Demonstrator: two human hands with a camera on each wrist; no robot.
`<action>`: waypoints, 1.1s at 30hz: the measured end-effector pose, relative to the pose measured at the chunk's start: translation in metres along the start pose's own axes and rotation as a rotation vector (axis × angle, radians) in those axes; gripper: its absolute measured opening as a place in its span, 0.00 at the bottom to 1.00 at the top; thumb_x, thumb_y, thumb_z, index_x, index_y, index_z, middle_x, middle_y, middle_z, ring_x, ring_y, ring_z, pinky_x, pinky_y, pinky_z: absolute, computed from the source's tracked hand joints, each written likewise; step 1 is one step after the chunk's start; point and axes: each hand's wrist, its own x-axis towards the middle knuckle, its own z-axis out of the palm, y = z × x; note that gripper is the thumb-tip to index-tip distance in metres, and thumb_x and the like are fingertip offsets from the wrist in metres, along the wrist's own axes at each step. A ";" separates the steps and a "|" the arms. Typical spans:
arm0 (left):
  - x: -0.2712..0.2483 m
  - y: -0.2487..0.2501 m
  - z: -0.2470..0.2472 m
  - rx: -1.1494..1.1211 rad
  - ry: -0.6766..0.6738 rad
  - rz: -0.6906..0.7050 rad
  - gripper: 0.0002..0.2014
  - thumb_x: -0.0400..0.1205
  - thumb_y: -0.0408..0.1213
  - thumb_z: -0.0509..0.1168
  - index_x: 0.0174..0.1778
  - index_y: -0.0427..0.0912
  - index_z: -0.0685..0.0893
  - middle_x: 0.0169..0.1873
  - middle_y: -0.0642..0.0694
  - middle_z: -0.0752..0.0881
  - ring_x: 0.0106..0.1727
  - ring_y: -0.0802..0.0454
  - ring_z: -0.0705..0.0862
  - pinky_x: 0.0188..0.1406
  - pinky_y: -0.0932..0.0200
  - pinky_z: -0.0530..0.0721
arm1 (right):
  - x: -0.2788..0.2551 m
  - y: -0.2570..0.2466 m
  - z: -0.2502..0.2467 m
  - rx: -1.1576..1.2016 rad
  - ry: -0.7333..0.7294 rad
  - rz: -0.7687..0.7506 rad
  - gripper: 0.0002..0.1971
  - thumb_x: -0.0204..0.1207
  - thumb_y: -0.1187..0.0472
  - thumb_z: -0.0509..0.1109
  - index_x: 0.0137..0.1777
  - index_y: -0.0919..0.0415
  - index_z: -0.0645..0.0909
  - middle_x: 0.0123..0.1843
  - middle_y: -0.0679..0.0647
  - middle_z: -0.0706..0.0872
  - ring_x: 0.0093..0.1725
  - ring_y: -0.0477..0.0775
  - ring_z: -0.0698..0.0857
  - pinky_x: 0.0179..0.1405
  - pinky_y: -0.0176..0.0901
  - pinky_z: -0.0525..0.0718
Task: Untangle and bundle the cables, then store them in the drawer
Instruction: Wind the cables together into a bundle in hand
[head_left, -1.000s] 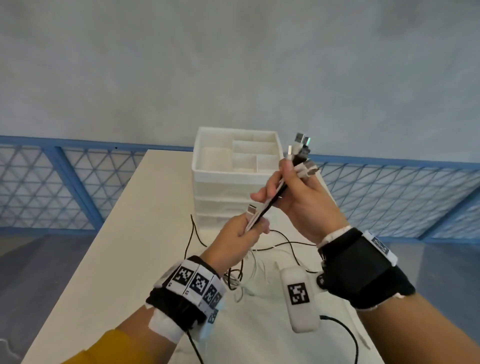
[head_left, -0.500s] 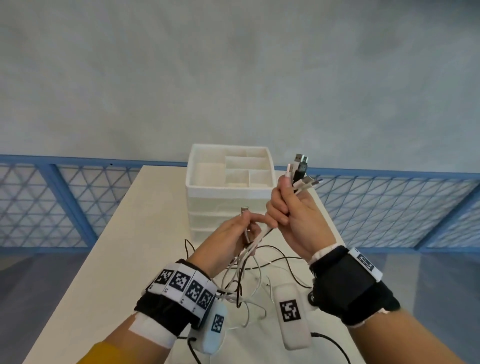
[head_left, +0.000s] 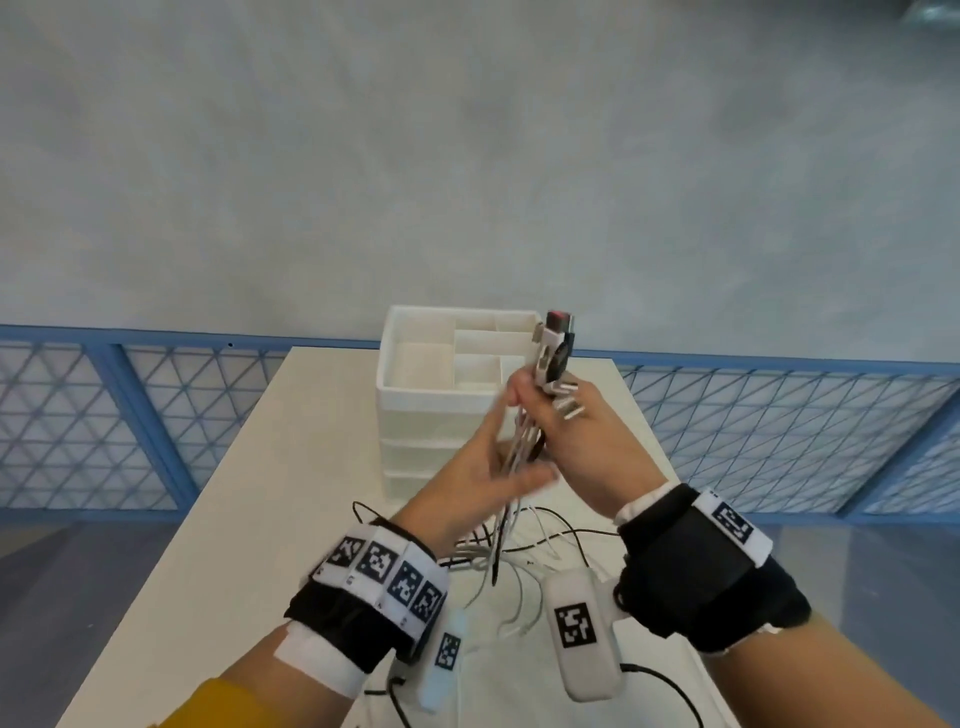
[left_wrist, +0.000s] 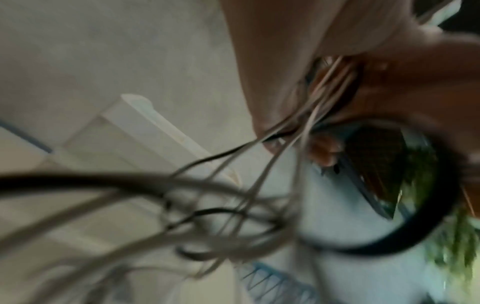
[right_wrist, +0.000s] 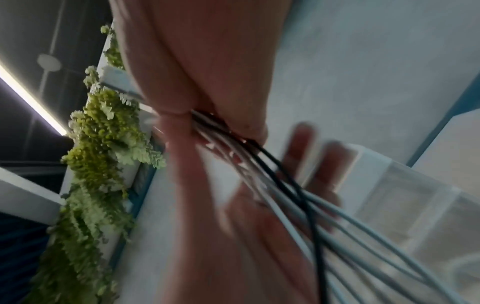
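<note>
My right hand (head_left: 576, 441) grips a bunch of white and black cables just below their plugs (head_left: 553, 343), which stick up in front of the white drawer unit (head_left: 431, 405). In the right wrist view the right hand (right_wrist: 207, 72) closes on the strands (right_wrist: 285, 185). My left hand (head_left: 483, 467) is blurred, its fingers (right_wrist: 303, 148) straight, and the strands run across its palm right under the right hand. The rest of the cables (head_left: 519, 551) hang down in a loose tangle onto the white table (head_left: 311, 467). They show as blurred loops (left_wrist: 233, 185) in the left wrist view.
The drawer unit has an open divided tray on top and its drawers are closed; it stands at the table's far end. A blue mesh fence (head_left: 779, 431) runs behind the table. White wrist-camera pods (head_left: 582, 629) with black leads hang under both wrists.
My left hand pinched a cable end half a second ago; now its fingers are straight against the strands under the right hand. The right hand's bunch of plugs has tilted slightly left.
</note>
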 end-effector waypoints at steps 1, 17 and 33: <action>-0.002 -0.008 0.004 0.070 -0.030 -0.028 0.26 0.71 0.44 0.74 0.64 0.53 0.75 0.40 0.58 0.86 0.44 0.64 0.85 0.53 0.59 0.83 | 0.002 -0.005 -0.003 0.056 -0.024 -0.004 0.12 0.78 0.51 0.62 0.38 0.58 0.76 0.33 0.45 0.80 0.39 0.47 0.83 0.46 0.45 0.83; -0.008 -0.022 -0.003 0.353 0.392 0.217 0.08 0.77 0.32 0.67 0.38 0.52 0.81 0.39 0.51 0.79 0.41 0.63 0.79 0.42 0.74 0.76 | 0.016 -0.051 -0.066 0.379 0.110 -0.061 0.18 0.79 0.56 0.63 0.29 0.51 0.63 0.17 0.42 0.60 0.17 0.41 0.57 0.16 0.33 0.57; 0.003 -0.027 -0.033 0.783 0.713 0.089 0.09 0.78 0.42 0.67 0.39 0.45 0.72 0.22 0.51 0.75 0.24 0.51 0.74 0.21 0.65 0.67 | 0.025 -0.091 -0.058 0.593 0.189 -0.171 0.29 0.83 0.48 0.56 0.19 0.51 0.57 0.14 0.43 0.56 0.14 0.42 0.54 0.15 0.32 0.52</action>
